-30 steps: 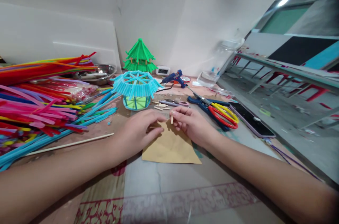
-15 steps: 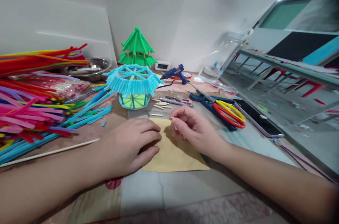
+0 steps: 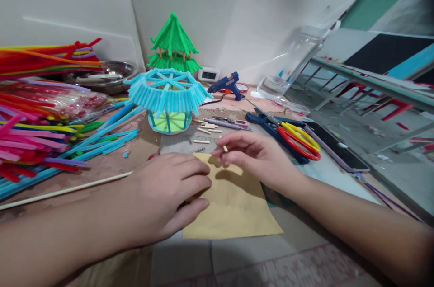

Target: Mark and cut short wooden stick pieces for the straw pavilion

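Observation:
My left hand (image 3: 166, 196) lies with curled fingers on the left edge of a brown sheet of sandpaper (image 3: 233, 208), pressing it to the table. My right hand (image 3: 257, 158) hovers over the sheet's far edge, its fingers pinched on a short wooden stick piece (image 3: 225, 148). Just beyond my hands stands a blue pipe-cleaner pavilion (image 3: 167, 97) with a green base. Several short stick pieces (image 3: 205, 131) lie between it and the sheet.
A pile of coloured pipe cleaners (image 3: 37, 119) fills the left. A long wooden skewer (image 3: 68, 190) lies near my left arm. A green pavilion model (image 3: 172, 45), glue gun (image 3: 227, 86), scissors (image 3: 288, 135) and phone (image 3: 335, 147) sit behind and right. White boards stand at the back.
My right hand has turned the stick piece from upright to pointing away and lifted slightly off the sheet. The view has moved closer and lower; my left hand stays on the sheet.

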A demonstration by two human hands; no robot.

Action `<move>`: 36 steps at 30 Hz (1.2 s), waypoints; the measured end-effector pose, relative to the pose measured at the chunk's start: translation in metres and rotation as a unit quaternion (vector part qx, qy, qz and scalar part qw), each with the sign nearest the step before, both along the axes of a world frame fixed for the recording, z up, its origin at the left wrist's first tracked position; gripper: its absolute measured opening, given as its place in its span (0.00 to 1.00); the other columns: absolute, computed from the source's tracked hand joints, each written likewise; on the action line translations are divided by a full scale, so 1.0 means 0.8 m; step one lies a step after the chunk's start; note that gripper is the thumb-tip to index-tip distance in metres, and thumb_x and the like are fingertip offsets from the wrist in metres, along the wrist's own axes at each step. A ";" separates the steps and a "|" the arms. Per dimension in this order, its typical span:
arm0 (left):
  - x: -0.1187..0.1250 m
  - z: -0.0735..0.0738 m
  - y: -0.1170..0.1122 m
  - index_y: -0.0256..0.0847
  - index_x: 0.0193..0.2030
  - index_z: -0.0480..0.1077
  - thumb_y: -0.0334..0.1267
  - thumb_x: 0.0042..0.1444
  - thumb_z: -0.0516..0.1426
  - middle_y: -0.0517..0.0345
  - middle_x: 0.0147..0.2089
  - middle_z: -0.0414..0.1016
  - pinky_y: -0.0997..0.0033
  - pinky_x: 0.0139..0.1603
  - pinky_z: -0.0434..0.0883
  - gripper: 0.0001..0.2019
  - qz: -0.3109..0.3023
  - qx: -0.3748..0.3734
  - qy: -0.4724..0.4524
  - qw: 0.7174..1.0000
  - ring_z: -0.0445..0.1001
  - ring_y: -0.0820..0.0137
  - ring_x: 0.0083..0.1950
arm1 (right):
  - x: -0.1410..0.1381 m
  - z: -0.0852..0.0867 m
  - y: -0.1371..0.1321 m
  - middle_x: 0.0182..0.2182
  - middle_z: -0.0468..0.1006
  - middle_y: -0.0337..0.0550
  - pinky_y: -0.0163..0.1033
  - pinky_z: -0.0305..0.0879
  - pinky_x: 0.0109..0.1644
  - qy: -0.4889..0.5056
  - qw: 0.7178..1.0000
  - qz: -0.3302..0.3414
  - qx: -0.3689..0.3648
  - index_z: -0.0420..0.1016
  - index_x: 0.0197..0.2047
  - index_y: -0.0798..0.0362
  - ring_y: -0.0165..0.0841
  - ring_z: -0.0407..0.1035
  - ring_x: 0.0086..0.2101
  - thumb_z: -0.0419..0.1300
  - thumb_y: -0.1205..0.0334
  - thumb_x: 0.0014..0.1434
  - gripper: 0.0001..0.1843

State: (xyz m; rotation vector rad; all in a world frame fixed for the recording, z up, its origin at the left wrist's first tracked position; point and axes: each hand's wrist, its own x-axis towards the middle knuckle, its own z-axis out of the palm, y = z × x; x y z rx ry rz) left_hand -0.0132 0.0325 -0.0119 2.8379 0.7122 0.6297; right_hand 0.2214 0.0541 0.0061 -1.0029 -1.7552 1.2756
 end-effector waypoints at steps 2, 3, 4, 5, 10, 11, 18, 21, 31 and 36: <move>0.000 0.000 -0.001 0.43 0.48 0.73 0.41 0.65 0.52 0.51 0.52 0.75 0.59 0.51 0.72 0.12 0.003 -0.005 0.003 1.000 0.73 0.62 0.52 | 0.000 -0.001 -0.001 0.37 0.82 0.41 0.38 0.72 0.39 0.014 1.000 -0.002 -0.017 0.74 0.43 0.50 0.33 0.76 0.36 0.65 0.62 0.57 0.10; 0.001 0.000 0.000 0.43 0.48 0.73 0.41 0.65 0.52 0.51 0.53 0.75 0.60 0.51 0.72 0.11 0.005 -0.004 0.004 1.000 0.73 0.62 0.52 | 0.000 -0.001 -0.002 0.35 0.82 0.41 0.37 0.72 0.37 0.004 1.000 -0.009 -0.009 0.74 0.43 0.50 0.32 0.76 0.34 0.64 0.61 0.59 0.08; 0.001 0.000 0.000 0.43 0.48 0.73 0.41 0.66 0.51 0.51 0.53 0.75 0.59 0.51 0.72 0.11 0.006 -0.002 0.005 1.000 0.73 0.62 0.53 | 0.001 -0.002 -0.003 0.30 0.81 0.39 0.36 0.71 0.35 -0.020 1.000 -0.018 0.005 0.74 0.42 0.51 0.31 0.75 0.30 0.61 0.60 0.62 0.06; 0.001 0.000 0.000 0.43 0.48 0.73 0.41 0.66 0.51 0.51 0.54 0.74 0.59 0.52 0.71 0.11 0.007 0.001 0.006 1.000 0.73 0.61 0.53 | 0.002 -0.002 -0.003 0.27 0.80 0.38 0.35 0.69 0.32 -0.052 0.998 -0.020 0.025 0.75 0.40 0.51 0.30 0.74 0.28 0.59 0.60 0.64 0.06; 0.002 0.000 0.002 0.43 0.47 0.73 0.42 0.65 0.51 0.51 0.53 0.75 0.58 0.52 0.72 0.11 0.003 0.015 0.006 1.000 0.73 0.61 0.54 | 0.006 -0.002 0.004 0.31 0.80 0.40 0.35 0.66 0.36 -0.211 0.961 0.020 0.176 0.79 0.36 0.52 0.32 0.73 0.32 0.59 0.64 0.64 0.07; 0.002 0.000 0.001 0.42 0.47 0.73 0.41 0.65 0.51 0.51 0.52 0.75 0.58 0.52 0.72 0.11 0.002 0.015 0.005 1.000 0.73 0.61 0.53 | 0.006 -0.002 0.007 0.31 0.80 0.41 0.36 0.66 0.38 -0.231 0.949 0.022 0.211 0.79 0.36 0.53 0.32 0.73 0.33 0.59 0.65 0.63 0.07; 0.002 0.000 0.001 0.43 0.48 0.71 0.41 0.65 0.52 0.53 0.56 0.74 0.54 0.55 0.70 0.10 0.006 0.007 0.012 1.000 0.72 0.61 0.56 | 0.012 -0.003 0.009 0.30 0.77 0.43 0.36 0.63 0.38 -0.274 0.913 0.037 0.298 0.76 0.34 0.57 0.32 0.69 0.33 0.61 0.66 0.63 0.05; 0.003 0.001 0.002 0.43 0.47 0.70 0.41 0.66 0.51 0.55 0.56 0.74 0.55 0.56 0.69 0.10 0.000 0.001 0.022 1.000 0.71 0.62 0.57 | 0.010 -0.004 0.004 0.31 0.77 0.45 0.38 0.62 0.38 -0.274 0.891 0.084 0.353 0.75 0.37 0.58 0.34 0.68 0.34 0.58 0.67 0.65 0.06; 0.004 0.003 0.002 0.43 0.43 0.71 0.40 0.66 0.50 0.54 0.54 0.74 0.54 0.54 0.70 0.10 -0.009 -0.002 0.031 0.999 0.71 0.62 0.54 | 0.006 -0.005 0.002 0.31 0.77 0.46 0.38 0.63 0.38 -0.294 0.875 0.078 0.376 0.73 0.37 0.56 0.35 0.68 0.34 0.56 0.68 0.65 0.06; 0.005 0.004 0.002 0.42 0.44 0.71 0.40 0.66 0.50 0.53 0.53 0.74 0.54 0.53 0.70 0.10 -0.009 -0.008 0.033 0.999 0.71 0.62 0.54 | 0.005 -0.006 -0.003 0.31 0.77 0.46 0.39 0.64 0.40 -0.275 0.880 0.100 0.374 0.74 0.37 0.56 0.35 0.68 0.35 0.55 0.69 0.65 0.06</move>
